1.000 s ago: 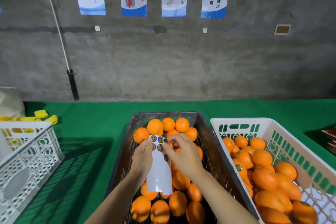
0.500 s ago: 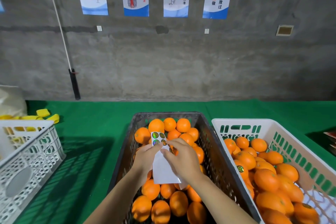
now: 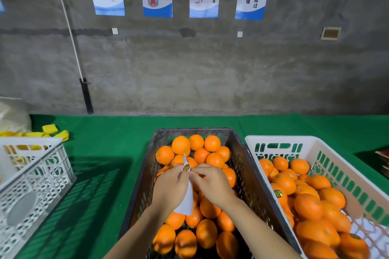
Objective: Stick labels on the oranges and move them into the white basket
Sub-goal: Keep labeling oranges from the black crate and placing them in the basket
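A dark grey crate [image 3: 155,149] in the middle holds several unlabelled oranges [image 3: 181,145]. Above it my left hand [image 3: 170,189] grips a white label sheet [image 3: 186,200], folded so that it stands nearly edge-on. My right hand [image 3: 212,183] pinches a round green-gold label [image 3: 186,168] at the sheet's top edge. To the right stands the white basket [image 3: 311,143] with several oranges [image 3: 307,206], one showing a label [image 3: 277,193].
A second white basket [image 3: 37,174] stands at the left on the green table cloth [image 3: 109,153]. Yellow straps [image 3: 50,130] and a pale bag [image 3: 12,115] lie behind it. A concrete wall with posters rises beyond the table. Dark objects [image 3: 383,160] sit at the far right edge.
The label sheet has been folded and turned from flat to nearly edge-on. My right hand's fingers have closed onto a single label at its top. Both hands stayed over the dark crate.
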`<control>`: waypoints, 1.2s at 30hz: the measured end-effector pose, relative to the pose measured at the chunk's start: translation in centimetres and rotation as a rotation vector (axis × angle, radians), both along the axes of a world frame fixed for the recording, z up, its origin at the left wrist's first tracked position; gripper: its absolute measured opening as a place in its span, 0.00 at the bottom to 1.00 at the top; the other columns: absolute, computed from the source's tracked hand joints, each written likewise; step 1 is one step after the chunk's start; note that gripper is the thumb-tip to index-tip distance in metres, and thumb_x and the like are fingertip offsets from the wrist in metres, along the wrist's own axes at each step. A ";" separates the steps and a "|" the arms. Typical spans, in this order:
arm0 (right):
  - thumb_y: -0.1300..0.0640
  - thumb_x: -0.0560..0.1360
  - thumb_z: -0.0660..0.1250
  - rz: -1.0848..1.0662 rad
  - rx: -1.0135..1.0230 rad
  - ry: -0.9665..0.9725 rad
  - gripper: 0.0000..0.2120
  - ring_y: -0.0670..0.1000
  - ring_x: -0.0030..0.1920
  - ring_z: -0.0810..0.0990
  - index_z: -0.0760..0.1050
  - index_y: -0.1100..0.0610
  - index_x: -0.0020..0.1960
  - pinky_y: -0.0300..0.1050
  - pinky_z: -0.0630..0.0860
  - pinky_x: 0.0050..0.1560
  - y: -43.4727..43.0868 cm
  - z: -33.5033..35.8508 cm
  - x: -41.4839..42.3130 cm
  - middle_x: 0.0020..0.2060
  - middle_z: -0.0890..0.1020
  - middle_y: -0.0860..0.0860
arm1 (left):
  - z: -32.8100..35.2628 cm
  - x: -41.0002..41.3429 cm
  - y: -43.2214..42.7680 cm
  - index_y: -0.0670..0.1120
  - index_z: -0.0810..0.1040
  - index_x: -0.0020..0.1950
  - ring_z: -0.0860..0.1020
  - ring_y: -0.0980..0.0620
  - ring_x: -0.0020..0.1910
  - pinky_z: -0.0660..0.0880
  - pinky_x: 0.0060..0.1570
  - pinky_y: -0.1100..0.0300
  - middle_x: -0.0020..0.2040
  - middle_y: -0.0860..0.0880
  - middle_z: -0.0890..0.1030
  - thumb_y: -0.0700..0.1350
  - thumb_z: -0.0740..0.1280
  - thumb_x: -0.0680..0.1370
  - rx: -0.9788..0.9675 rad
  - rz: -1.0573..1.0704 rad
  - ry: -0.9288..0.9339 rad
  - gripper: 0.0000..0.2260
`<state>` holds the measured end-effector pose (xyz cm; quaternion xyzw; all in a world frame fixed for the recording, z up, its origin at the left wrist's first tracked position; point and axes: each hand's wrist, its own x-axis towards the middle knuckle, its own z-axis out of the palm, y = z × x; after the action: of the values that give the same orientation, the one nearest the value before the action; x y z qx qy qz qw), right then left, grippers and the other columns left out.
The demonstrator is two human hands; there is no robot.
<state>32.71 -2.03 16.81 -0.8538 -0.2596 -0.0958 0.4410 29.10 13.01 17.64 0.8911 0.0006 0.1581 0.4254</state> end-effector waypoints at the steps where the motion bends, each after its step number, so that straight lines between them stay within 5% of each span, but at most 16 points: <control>1: 0.55 0.80 0.66 0.017 0.034 0.036 0.09 0.45 0.49 0.80 0.86 0.52 0.50 0.50 0.78 0.49 0.0 0.1 0.1 0.45 0.84 0.45 | 0.1 0.0 0.1 0.41 0.68 0.37 0.63 0.54 0.29 0.56 0.31 0.57 0.31 0.43 0.70 0.47 0.59 0.82 0.007 0.011 0.000 0.15; 6: 0.56 0.75 0.66 0.028 0.186 0.143 0.10 0.44 0.46 0.82 0.87 0.51 0.46 0.41 0.79 0.47 -0.1 0.3 -0.1 0.42 0.85 0.42 | 0.4 -0.1 0.1 0.48 0.64 0.33 0.62 0.53 0.28 0.57 0.31 0.56 0.28 0.49 0.67 0.46 0.59 0.82 0.036 0.048 -0.007 0.17; 11: 0.49 0.77 0.70 -0.005 0.095 0.080 0.08 0.44 0.44 0.79 0.86 0.50 0.50 0.45 0.77 0.42 -0.1 -0.2 0.2 0.40 0.81 0.42 | 0.2 0.1 0.2 0.48 0.62 0.32 0.60 0.54 0.27 0.56 0.31 0.57 0.28 0.50 0.64 0.44 0.61 0.81 0.010 0.019 0.033 0.17; 18: 0.48 0.75 0.63 0.040 0.097 0.031 0.13 0.48 0.43 0.79 0.83 0.51 0.40 0.56 0.77 0.44 -0.4 -0.1 0.1 0.39 0.83 0.46 | -0.1 0.2 0.4 0.48 0.62 0.33 0.61 0.53 0.28 0.55 0.30 0.60 0.28 0.50 0.64 0.47 0.59 0.83 0.098 -0.053 0.008 0.18; 23: 0.45 0.76 0.68 0.037 0.087 0.048 0.09 0.43 0.43 0.79 0.86 0.46 0.46 0.41 0.75 0.41 -0.6 -0.1 0.4 0.38 0.81 0.36 | -0.4 0.5 0.5 0.41 0.67 0.37 0.61 0.54 0.30 0.57 0.32 0.56 0.30 0.48 0.65 0.46 0.60 0.82 0.040 -0.060 0.064 0.16; 26: 0.48 0.79 0.69 0.059 0.069 0.033 0.08 0.45 0.41 0.77 0.85 0.48 0.46 0.46 0.75 0.41 -0.7 -0.3 0.6 0.36 0.80 0.40 | -0.2 0.4 0.3 0.46 0.63 0.33 0.61 0.54 0.29 0.57 0.33 0.55 0.29 0.51 0.63 0.44 0.60 0.82 -0.042 -0.062 0.075 0.17; 31: 0.50 0.78 0.64 0.089 0.050 0.037 0.15 0.51 0.39 0.77 0.81 0.55 0.39 0.57 0.75 0.42 -0.6 -0.3 0.3 0.35 0.80 0.50 | -0.3 0.2 0.5 0.47 0.64 0.36 0.63 0.53 0.30 0.57 0.31 0.62 0.30 0.49 0.67 0.44 0.58 0.83 0.123 -0.060 0.013 0.15; 36: 0.55 0.80 0.64 0.106 0.301 0.242 0.15 0.42 0.30 0.72 0.83 0.50 0.36 0.39 0.68 0.30 -0.4 0.8 0.1 0.29 0.78 0.47 | 0.0 0.2 0.4 0.46 0.69 0.40 0.70 0.50 0.33 0.63 0.33 0.55 0.34 0.47 0.73 0.46 0.55 0.84 0.117 -0.031 -0.012 0.14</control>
<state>32.86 -2.38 17.58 -0.7687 -0.2321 -0.0070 0.5960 29.31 13.40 17.64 0.9134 -0.0251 0.1566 0.3749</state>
